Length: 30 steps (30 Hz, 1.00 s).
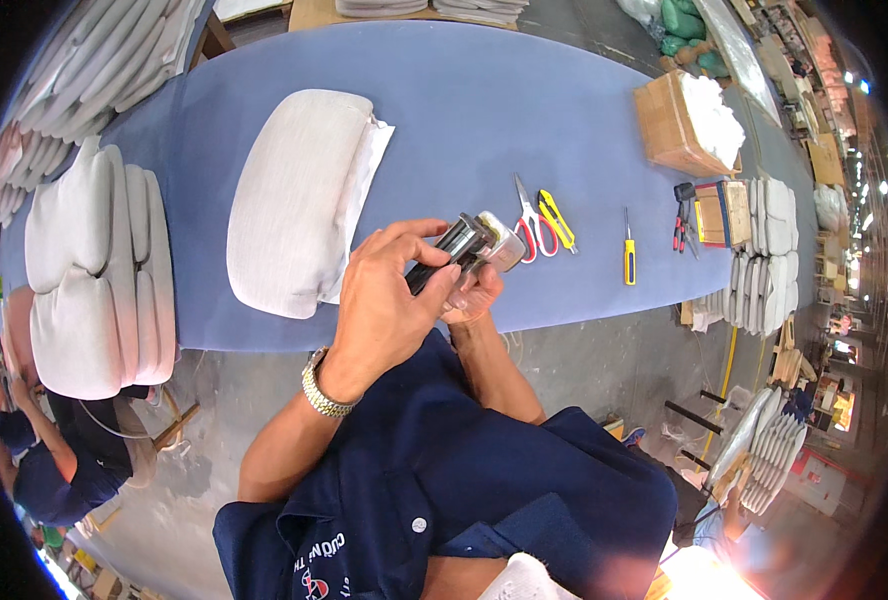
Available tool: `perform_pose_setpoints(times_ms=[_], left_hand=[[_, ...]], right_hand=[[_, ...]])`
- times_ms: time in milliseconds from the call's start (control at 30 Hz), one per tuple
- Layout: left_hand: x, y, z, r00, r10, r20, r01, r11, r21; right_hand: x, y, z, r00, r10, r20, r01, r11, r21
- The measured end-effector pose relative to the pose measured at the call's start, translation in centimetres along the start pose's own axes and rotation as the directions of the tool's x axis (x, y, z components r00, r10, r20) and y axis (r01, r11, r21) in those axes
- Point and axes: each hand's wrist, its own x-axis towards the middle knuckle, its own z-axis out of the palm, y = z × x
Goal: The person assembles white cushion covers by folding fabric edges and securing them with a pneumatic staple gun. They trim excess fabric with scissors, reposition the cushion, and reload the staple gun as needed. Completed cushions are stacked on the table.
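Both hands are together above the near edge of the blue table, around a black and silver tool [461, 240] that looks like a staple gun. My left hand [389, 290], with a metal watch on the wrist, grips its black, bar-shaped part between thumb and fingers. From below, my right hand [476, 296] is closed round the tool's underside, partly hidden behind it. Left of the hands lies a light grey upholstered cushion [289, 200] with a white edge showing on its right. Just beyond the tool are red-handled scissors [537, 235] and a yellow utility knife [558, 220].
A yellow screwdriver [630, 262] and red-handled pliers [680, 225] lie at the right. Behind them stands a cardboard box [669, 125] with white stuffing. Grey cushions [99, 270] are stacked at the left. Another person [69, 460] works at the lower left.
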Motion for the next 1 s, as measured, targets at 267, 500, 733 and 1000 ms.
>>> perform_pose_setpoints(times_ms=[267, 500, 733, 1000], left_hand=[[0.1, -0.5, -1.3, 0.996, 0.088, 0.025, -0.091, 0.973, 0.21], [-1.6, 0.1, -4.7, 0.984, -0.008, 0.177, -0.025, 0.983, 0.181], [-5.0, -0.2, -7.0, 0.919, -0.209, 0.335, 0.116, 0.954, 0.278], [-5.9, -0.5, -5.2, 0.951, -0.12, 0.284, 0.019, 0.942, 0.335]], right_hand=[[0.3, 0.2, -0.8, 1.0, 0.003, 0.027, -0.003, 1.0, -0.023], [1.8, -1.0, 1.8, 0.998, -0.033, 0.062, 0.023, 0.985, 0.169], [1.7, -2.3, 1.7, 0.991, -0.129, -0.03, 0.132, 0.962, 0.24], [0.8, -1.2, 0.1, 0.996, -0.064, 0.067, 0.05, 0.981, 0.189]])
